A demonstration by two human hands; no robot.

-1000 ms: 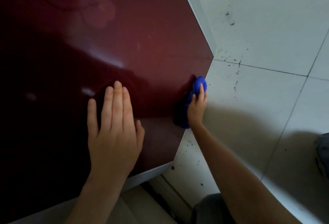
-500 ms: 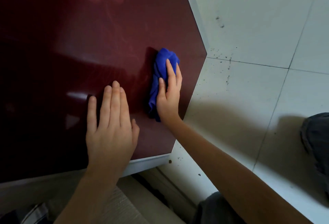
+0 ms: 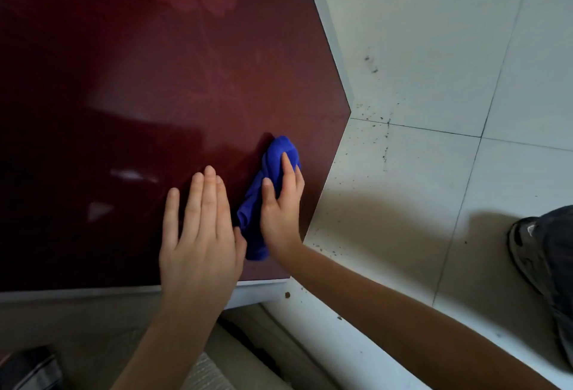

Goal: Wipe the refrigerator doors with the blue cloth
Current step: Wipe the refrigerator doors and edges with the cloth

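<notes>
Looking down at a glossy dark red refrigerator door (image 3: 155, 79) with a faint flower pattern. Right hand (image 3: 280, 212) laid flat, fingers straight, pressing a bunched blue cloth (image 3: 255, 203) against the door's lower right part, near its edge. Left hand (image 3: 198, 234) just beside the cloth, flat on the door, gripping nothing. To the right, pale floor tiles (image 3: 434, 48) flecked with dark specks, and a dark shoe (image 3: 527, 250).

The left forearm (image 3: 167, 327), at 6 o'clock, and the right forearm (image 3: 387, 312), at 5 o'clock, are both bare of sleeves. The left hand (image 3: 198, 234) and right hand (image 3: 282, 212) have short, plain nails. At 4 o'clock, a dark grey, faintly lined garment (image 3: 558, 265) covers a leg.
</notes>
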